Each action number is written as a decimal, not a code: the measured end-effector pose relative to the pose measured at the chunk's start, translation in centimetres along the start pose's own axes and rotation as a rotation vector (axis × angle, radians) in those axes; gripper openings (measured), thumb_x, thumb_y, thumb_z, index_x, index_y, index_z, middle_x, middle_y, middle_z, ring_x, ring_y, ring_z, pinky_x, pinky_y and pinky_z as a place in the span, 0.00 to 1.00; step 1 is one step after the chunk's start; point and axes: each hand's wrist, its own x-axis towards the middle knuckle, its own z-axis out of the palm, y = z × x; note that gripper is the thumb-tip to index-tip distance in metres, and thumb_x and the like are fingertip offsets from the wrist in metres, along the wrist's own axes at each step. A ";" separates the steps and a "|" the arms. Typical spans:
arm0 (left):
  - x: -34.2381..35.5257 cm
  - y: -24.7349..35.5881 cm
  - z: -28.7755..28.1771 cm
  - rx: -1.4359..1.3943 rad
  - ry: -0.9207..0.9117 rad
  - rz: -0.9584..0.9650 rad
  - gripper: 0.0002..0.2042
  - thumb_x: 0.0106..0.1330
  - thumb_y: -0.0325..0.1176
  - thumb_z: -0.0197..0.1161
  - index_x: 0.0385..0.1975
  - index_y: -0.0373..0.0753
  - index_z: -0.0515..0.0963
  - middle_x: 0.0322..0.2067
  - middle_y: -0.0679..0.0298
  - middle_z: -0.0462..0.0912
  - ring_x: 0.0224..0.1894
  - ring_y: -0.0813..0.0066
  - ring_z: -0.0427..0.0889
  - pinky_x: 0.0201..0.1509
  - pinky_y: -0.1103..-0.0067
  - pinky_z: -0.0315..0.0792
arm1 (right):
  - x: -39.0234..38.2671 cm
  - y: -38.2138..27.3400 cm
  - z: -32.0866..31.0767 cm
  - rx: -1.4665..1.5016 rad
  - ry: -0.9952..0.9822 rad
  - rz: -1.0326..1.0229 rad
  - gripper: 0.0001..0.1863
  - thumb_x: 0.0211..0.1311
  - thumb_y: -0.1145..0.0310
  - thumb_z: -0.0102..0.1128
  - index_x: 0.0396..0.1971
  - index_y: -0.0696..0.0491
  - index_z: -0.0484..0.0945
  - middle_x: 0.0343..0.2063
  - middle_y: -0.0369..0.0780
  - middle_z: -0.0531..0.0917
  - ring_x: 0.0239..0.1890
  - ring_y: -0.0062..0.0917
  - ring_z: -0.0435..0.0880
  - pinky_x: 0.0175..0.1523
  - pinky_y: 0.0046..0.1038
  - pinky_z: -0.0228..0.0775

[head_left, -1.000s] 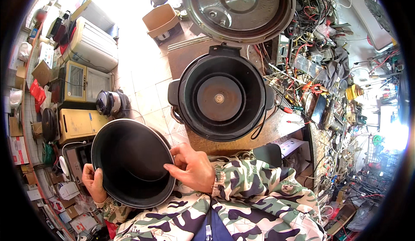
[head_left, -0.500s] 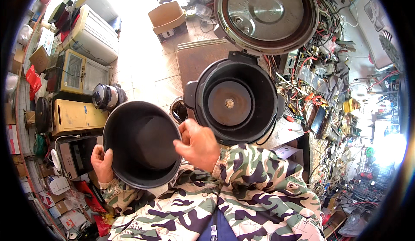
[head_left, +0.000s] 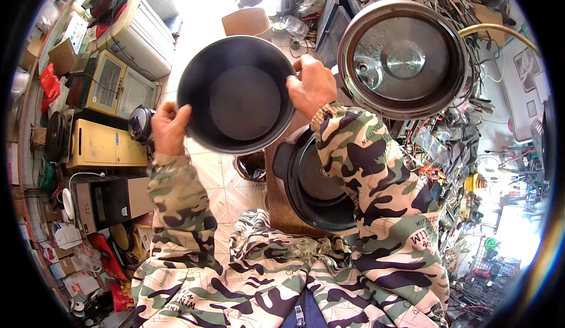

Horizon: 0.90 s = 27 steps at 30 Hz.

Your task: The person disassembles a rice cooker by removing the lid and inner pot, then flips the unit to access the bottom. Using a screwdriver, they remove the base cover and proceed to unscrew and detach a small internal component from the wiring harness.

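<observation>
Between both hands I hold a round, dark inner pot [head_left: 244,101], its open mouth showing an empty dark inside. My left hand [head_left: 170,128] is closed on the pot's left rim, the thumb at the edge. On the right rim, my right hand [head_left: 312,85] grips with curled fingers. Below and right of it stands a black electric pressure cooker body [head_left: 288,181], open at the top and partly hidden by my right sleeve. Its round metal lid [head_left: 406,60] is raised at the upper right, with the wet-looking underside showing.
The cooker stands on a brown wooden bench [head_left: 276,210]. A dark bin [head_left: 252,166] is beside it on the tiled floor. Tangled wires and parts [head_left: 450,128] crowd the right. Another cooker [head_left: 141,123], a yellow cabinet [head_left: 109,143] and a microwave-like appliance [head_left: 112,201] line the left.
Both hands have carried the inner pot forward and a little right, away from my lap. My right hand has now closed on its right rim. The view has shifted too.
</observation>
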 end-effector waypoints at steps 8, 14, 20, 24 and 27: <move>4.4 -11.3 5.1 -0.026 0.080 -0.123 0.08 0.67 0.26 0.72 0.31 0.40 0.77 0.24 0.76 0.75 0.24 0.89 0.69 0.27 0.86 0.63 | 3.5 1.0 2.4 -0.397 -0.302 0.181 0.31 0.61 0.67 0.73 0.57 0.66 0.69 0.49 0.56 0.86 0.55 0.44 0.89 0.58 0.41 0.83; 3.3 -12.5 8.7 -0.069 0.034 -0.170 0.08 0.68 0.28 0.71 0.32 0.38 0.76 0.21 0.72 0.76 0.18 0.86 0.71 0.18 0.83 0.67 | 3.7 6.5 6.1 -0.204 -0.095 0.310 0.17 0.60 0.76 0.59 0.48 0.64 0.70 0.41 0.64 0.85 0.49 0.61 0.85 0.57 0.53 0.78; 2.0 -15.2 11.6 -0.046 0.047 -0.176 0.11 0.67 0.28 0.72 0.29 0.40 0.73 0.20 0.73 0.74 0.18 0.86 0.70 0.18 0.82 0.68 | 4.3 10.5 7.2 -0.305 -0.206 0.305 0.15 0.62 0.73 0.58 0.46 0.64 0.74 0.42 0.62 0.84 0.50 0.57 0.85 0.56 0.51 0.77; 1.5 -12.8 12.9 -0.033 0.072 -0.198 0.12 0.66 0.29 0.72 0.28 0.40 0.72 0.20 0.72 0.74 0.18 0.86 0.70 0.18 0.82 0.68 | 3.4 8.6 6.6 -0.361 -0.288 0.285 0.16 0.65 0.70 0.58 0.47 0.65 0.78 0.45 0.61 0.83 0.53 0.54 0.85 0.59 0.48 0.78; 1.4 -14.1 12.3 -0.037 0.055 -0.207 0.10 0.67 0.28 0.72 0.30 0.38 0.75 0.21 0.71 0.77 0.18 0.85 0.73 0.19 0.83 0.70 | -0.3 6.5 3.6 -0.341 -0.251 0.020 0.17 0.68 0.66 0.60 0.49 0.63 0.78 0.50 0.59 0.83 0.54 0.54 0.84 0.61 0.47 0.77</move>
